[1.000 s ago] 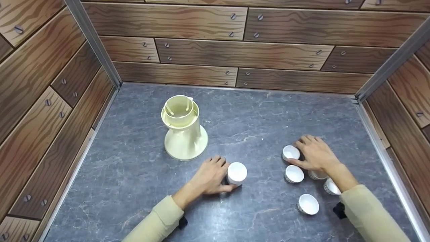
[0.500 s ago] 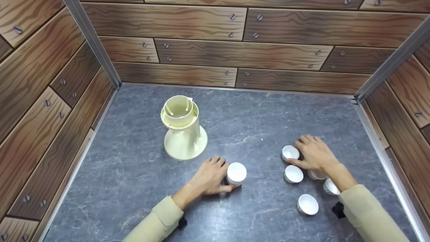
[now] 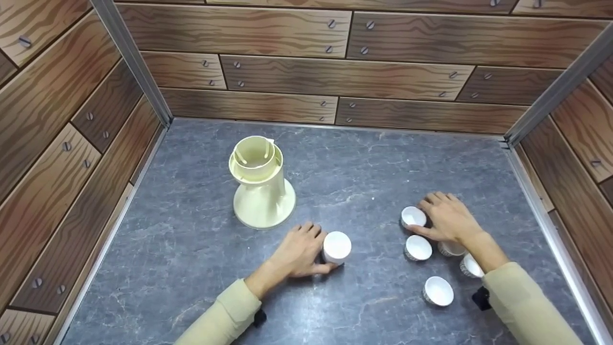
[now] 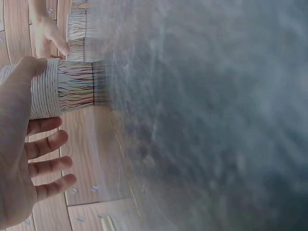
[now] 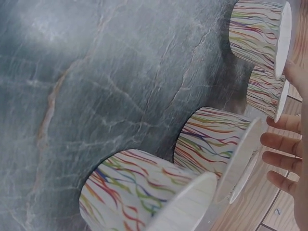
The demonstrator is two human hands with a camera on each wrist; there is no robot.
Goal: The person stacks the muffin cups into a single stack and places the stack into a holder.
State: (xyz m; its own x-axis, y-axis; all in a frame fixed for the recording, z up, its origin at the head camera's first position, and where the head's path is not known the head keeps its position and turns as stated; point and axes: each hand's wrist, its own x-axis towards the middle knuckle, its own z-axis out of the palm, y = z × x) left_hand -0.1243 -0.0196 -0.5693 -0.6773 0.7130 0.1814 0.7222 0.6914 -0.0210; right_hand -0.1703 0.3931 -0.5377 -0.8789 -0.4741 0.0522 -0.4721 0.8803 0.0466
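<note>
In the head view my left hand point(image 3: 300, 250) grips a stack of nested paper cups point(image 3: 336, 247) standing on the table, its thumb at the near side and fingers at the far side. The left wrist view shows the stack's many rims point(image 4: 44, 94) and the coloured squiggly lines on its lowest cup. My right hand point(image 3: 449, 218) holds a single white paper cup point(image 3: 413, 217) between thumb and fingers at the rim. Just in front of it stands another paper cup point(image 3: 418, 248); two more sit partly hidden under the right wrist. All these single cups stand mouth up.
A pale yellow plastic stand point(image 3: 263, 203) with a flared round base and a double ring on top stands left of the middle. One paper cup point(image 3: 438, 291) sits nearest the front. Wood-patterned walls point(image 3: 335, 76) enclose the marbled grey table point(image 3: 191, 201) on three sides.
</note>
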